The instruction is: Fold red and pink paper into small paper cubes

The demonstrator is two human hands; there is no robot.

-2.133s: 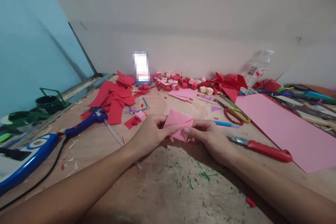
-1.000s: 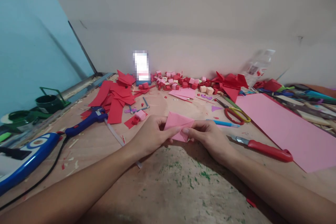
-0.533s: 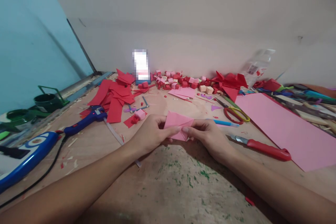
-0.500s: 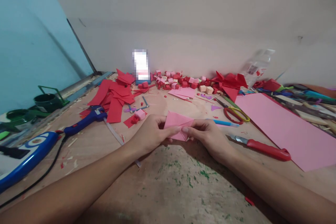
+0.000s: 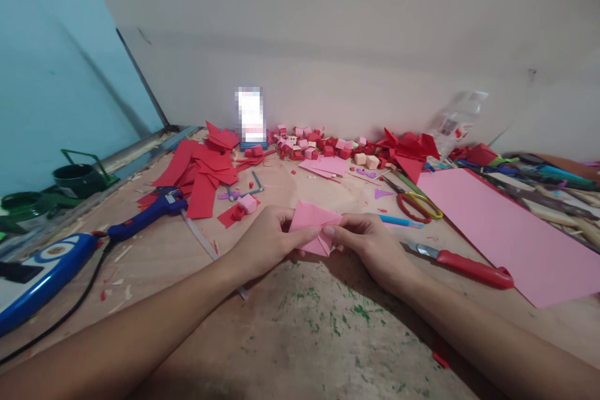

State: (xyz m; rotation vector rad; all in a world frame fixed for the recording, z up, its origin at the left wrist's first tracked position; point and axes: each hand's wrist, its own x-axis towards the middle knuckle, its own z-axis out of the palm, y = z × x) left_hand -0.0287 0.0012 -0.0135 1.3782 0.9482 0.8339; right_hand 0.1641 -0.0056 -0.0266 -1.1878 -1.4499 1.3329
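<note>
A small folded piece of pink paper (image 5: pixel 313 215) is held between both hands above the middle of the table. My left hand (image 5: pixel 272 237) pinches its left side, thumb flat on the front face. On the right side, my right hand (image 5: pixel 368 240) grips it with the thumb pressing near the creases. Fingers behind the paper are mostly hidden. Just beyond my right hand lies a blue pen (image 5: pixel 400 220). A red-handled knife (image 5: pixel 473 267) rests to the right of that hand. Left of my left hand sit a pink paper cube (image 5: pixel 247 203) and small red pieces.
Red paper strips (image 5: pixel 201 181) and a blue glue gun (image 5: pixel 145 215) lie at left. Many small paper cubes (image 5: pixel 309 145) line the back beside a lit phone (image 5: pixel 251 115). Scissors (image 5: pixel 417 203), a large pink sheet (image 5: pixel 506 231) and a plastic bottle (image 5: pixel 457 119) are at right.
The pink paper is tilted slightly differently between my hands, and the thumbs stay on it. The whole view has shifted a little.
</note>
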